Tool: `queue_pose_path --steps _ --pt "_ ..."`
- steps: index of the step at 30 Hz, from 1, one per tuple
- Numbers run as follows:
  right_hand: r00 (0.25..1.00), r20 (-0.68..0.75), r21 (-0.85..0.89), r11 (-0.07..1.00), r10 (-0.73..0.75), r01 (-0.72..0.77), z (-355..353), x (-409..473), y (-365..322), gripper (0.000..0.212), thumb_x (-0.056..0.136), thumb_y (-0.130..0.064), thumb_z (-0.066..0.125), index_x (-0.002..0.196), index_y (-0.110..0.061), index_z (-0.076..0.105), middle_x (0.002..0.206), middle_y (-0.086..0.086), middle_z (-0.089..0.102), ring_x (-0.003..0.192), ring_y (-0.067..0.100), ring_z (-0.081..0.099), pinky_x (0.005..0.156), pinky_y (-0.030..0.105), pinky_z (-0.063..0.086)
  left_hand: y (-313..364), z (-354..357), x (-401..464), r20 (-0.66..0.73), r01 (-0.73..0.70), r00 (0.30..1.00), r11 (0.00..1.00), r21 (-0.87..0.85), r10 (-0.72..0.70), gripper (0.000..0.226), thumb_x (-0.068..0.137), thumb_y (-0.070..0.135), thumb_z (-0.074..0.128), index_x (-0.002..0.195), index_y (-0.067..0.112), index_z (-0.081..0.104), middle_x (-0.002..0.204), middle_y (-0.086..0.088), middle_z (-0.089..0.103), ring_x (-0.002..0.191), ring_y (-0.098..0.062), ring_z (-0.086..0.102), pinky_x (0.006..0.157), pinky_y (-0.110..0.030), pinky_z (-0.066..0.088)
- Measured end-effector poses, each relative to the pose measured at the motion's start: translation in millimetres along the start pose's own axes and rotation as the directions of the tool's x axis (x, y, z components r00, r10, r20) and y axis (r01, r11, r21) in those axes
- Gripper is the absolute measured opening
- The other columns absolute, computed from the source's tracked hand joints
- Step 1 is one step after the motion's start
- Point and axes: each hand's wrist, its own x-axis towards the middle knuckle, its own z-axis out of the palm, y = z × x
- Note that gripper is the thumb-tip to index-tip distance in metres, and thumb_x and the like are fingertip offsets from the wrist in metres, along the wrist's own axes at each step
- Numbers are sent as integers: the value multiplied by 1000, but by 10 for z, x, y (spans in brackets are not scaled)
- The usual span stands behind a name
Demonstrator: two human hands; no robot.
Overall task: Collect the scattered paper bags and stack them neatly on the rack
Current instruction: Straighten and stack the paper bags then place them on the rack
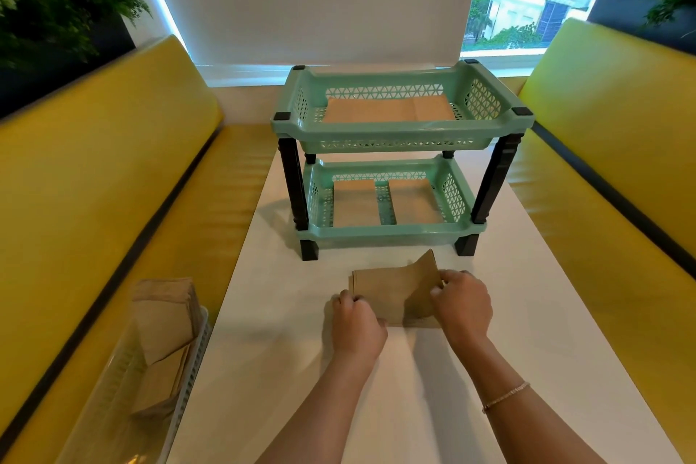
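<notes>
Two hands, our left grip (356, 320) and right grip (464, 303), pinch opposite edges of one paper bag (391, 294) lying on the white bench (527, 313), just before the green rack (399, 132). Its right flap is lifted.

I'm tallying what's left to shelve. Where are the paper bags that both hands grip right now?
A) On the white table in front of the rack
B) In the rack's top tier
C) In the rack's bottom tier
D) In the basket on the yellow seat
A: the left hand and right hand hold the paper bags on the white table, in front of the rack.
</notes>
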Motion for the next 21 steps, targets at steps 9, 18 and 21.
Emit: queue_pose_path --steps 9,18,21 --pt "935 259 229 925 241 -302 -33 82 74 25 76 -6 62 101 -5 57 88 9 57 81 24 55 67 32 48 -35 19 -7 -29 -30 999 999 14 30 36 90 32 56 116 7 58 124 -8 50 120 -23 39 97 -26 34" --pt "866 495 555 742 67 -375 -205 127 56 37 80 9 55 108 -14 50 100 12 59 97 35 58 83 50 54 -94 -179 50 53 176 984 888 -425 -169 103 72 47 75 148 9 17 150 -12 28 138 -27 26 110 -36 28" --pt "815 567 653 670 -122 -354 -420 65 164 33 82 5 59 111 -12 57 102 12 63 95 30 60 83 45 53 -155 -301 1 50 141 986 643 -753 -158 93 74 27 78 146 13 21 139 -4 47 122 -17 49 95 -27 41"
